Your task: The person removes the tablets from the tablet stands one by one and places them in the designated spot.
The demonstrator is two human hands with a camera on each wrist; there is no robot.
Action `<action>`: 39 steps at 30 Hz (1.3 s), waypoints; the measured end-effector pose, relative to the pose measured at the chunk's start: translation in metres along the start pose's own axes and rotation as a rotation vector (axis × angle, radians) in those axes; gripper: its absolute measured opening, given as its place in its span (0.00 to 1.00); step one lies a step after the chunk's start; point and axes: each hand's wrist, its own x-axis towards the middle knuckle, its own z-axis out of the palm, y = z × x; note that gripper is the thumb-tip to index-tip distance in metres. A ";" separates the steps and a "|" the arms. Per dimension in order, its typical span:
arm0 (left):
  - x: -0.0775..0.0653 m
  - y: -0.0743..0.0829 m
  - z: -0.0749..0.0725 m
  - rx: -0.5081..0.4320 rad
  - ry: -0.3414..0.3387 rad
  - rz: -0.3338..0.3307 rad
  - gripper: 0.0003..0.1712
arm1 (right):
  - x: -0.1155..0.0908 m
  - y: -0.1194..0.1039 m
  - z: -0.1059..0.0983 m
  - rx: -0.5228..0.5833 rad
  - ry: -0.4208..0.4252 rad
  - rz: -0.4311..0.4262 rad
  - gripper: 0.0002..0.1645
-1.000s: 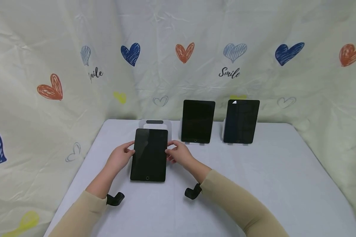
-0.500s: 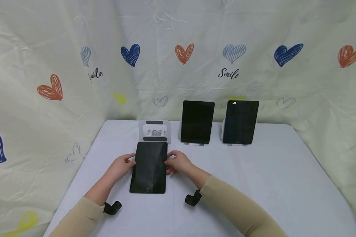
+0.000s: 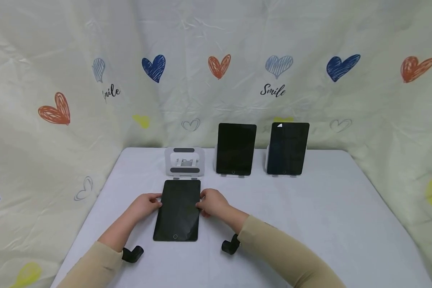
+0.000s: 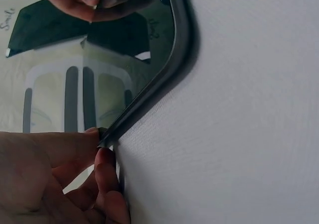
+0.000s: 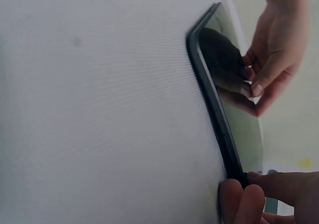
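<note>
A black tablet [image 3: 177, 212] lies screen up, low over the white table, in front of a white tablet stand [image 3: 168, 162]. My left hand [image 3: 145, 206] pinches its left edge between thumb and fingers. On the opposite edge my right hand [image 3: 214, 204] pinches it the same way. The left wrist view shows the tablet's glossy screen [image 4: 132, 69] mirroring the stand and a hand. In the right wrist view the tablet's dark side [image 5: 212, 102] runs close along the tablecloth, with the left hand visible across it.
Right of the bare stand, two more black tablets, a nearer one [image 3: 235, 149] and a farther one [image 3: 288, 148], lean upright on stands along the back of the table [image 3: 309, 232]. A white curtain [image 3: 187, 92] printed with hearts hangs behind.
Both hands have brought the tablet down and toward me, away from the stand. The stand's dark pads and lower lip, covered by the tablet before, now show.
</note>
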 end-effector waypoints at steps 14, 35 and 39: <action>-0.003 0.002 0.004 0.019 -0.004 0.005 0.28 | -0.001 -0.002 0.005 -0.255 0.074 -0.044 0.21; -0.002 0.014 0.001 -0.080 0.074 -0.042 0.29 | -0.005 0.017 -0.014 -0.104 0.100 -0.062 0.24; 0.001 0.025 0.002 -0.114 0.104 -0.031 0.29 | -0.005 0.024 -0.024 -0.089 0.117 -0.073 0.25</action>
